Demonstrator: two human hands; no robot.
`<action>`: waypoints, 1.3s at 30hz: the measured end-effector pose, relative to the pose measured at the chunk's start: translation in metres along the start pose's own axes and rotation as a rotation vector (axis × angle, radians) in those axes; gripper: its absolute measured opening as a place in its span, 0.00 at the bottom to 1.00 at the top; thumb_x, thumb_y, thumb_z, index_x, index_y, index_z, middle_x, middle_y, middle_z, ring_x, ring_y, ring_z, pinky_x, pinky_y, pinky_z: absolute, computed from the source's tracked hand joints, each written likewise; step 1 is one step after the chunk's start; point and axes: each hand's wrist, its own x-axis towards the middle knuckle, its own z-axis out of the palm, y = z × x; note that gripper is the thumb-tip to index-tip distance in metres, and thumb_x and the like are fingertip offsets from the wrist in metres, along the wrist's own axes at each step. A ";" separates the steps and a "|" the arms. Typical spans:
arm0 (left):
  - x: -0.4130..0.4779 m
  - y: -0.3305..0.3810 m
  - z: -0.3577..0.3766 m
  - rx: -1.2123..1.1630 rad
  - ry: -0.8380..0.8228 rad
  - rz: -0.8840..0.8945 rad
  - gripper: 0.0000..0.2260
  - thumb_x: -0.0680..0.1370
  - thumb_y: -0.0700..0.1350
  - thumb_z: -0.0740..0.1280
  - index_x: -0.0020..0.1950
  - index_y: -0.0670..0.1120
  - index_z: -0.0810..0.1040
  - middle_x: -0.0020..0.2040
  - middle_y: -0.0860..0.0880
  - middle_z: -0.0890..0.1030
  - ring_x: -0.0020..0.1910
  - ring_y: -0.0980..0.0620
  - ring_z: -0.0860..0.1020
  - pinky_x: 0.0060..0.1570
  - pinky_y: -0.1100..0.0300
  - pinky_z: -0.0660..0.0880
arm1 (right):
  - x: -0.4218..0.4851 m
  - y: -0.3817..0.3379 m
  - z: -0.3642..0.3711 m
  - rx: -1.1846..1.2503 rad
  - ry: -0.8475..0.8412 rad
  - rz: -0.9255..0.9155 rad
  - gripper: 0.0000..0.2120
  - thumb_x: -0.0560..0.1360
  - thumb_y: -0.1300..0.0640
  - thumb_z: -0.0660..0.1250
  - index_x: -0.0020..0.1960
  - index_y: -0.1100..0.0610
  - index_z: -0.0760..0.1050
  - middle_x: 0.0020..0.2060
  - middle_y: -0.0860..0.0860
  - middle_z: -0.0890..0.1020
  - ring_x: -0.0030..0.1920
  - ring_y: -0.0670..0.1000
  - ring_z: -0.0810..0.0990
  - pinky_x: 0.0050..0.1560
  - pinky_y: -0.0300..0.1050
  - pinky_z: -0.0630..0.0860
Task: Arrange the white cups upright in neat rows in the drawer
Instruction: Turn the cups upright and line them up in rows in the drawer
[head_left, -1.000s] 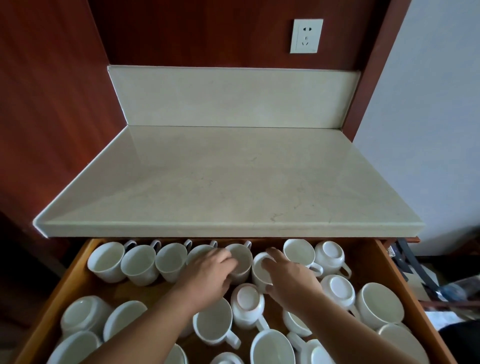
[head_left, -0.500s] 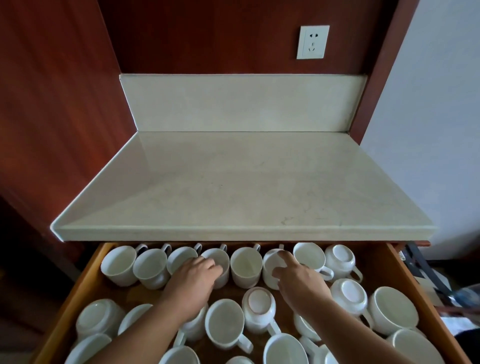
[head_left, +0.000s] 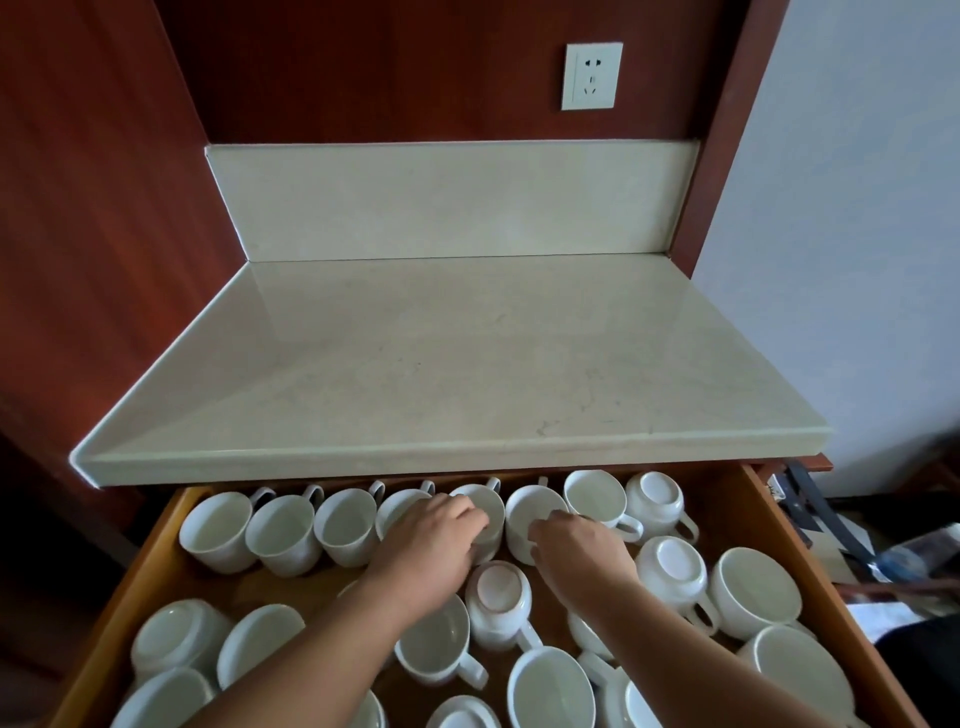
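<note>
Cream stone surface (head_left: 467, 364) with a matching upstand fills a niche of red-brown wood panels (head_left: 104, 208), with a white wall socket (head_left: 592, 76) above and a pale blue-grey wall (head_left: 857, 208) at the right. Under its front edge an orange-brown wooden drawer (head_left: 150, 545) stands pulled out, full of white ceramic cups (head_left: 221, 530). Seven stand mouth-up along the back in a row, with an upturned cup (head_left: 654, 501) at its right end. The left hand (head_left: 431, 545) has its grip curled over the fifth cup (head_left: 485, 501), and the right hand (head_left: 576, 556) pinches the near rim of the sixth cup (head_left: 537, 512). Nearer cups sit jumbled, some bottom-up
</note>
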 end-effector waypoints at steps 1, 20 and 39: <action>0.002 0.002 0.001 0.010 -0.015 -0.006 0.03 0.74 0.40 0.66 0.45 0.48 0.76 0.47 0.50 0.78 0.48 0.47 0.76 0.46 0.51 0.75 | 0.000 0.000 0.001 0.002 0.009 0.002 0.09 0.81 0.55 0.60 0.55 0.51 0.78 0.50 0.51 0.81 0.51 0.56 0.82 0.39 0.45 0.68; 0.032 0.051 0.005 -0.089 0.015 0.072 0.15 0.80 0.52 0.67 0.65 0.50 0.78 0.61 0.52 0.78 0.61 0.50 0.75 0.62 0.54 0.72 | -0.015 0.043 -0.039 0.144 0.091 0.102 0.13 0.80 0.47 0.62 0.61 0.49 0.78 0.56 0.48 0.80 0.53 0.55 0.82 0.47 0.49 0.80; 0.108 0.144 0.028 0.207 -0.189 0.014 0.09 0.79 0.37 0.61 0.55 0.48 0.75 0.55 0.47 0.81 0.55 0.41 0.79 0.45 0.53 0.66 | 0.009 0.170 -0.019 0.440 -0.123 0.355 0.36 0.67 0.37 0.70 0.70 0.54 0.68 0.62 0.52 0.75 0.63 0.55 0.73 0.62 0.49 0.73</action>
